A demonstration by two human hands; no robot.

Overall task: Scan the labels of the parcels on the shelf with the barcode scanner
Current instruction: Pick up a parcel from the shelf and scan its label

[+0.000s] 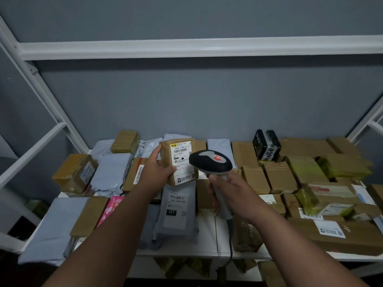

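The left hand [159, 166] grips a small brown parcel [180, 161] lifted above the crowded shelf [207, 226], its white label [183, 160] facing near. The right hand [230, 193] is wrapped round the handle of the scanner [211, 162], whose head sits just right of the label. This looks like mid-scan; next, likely aim squarely at the barcode, then take another parcel.

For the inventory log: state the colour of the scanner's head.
Head view: the barcode scanner head is black, with a light grey top panel bearing a red sticker.
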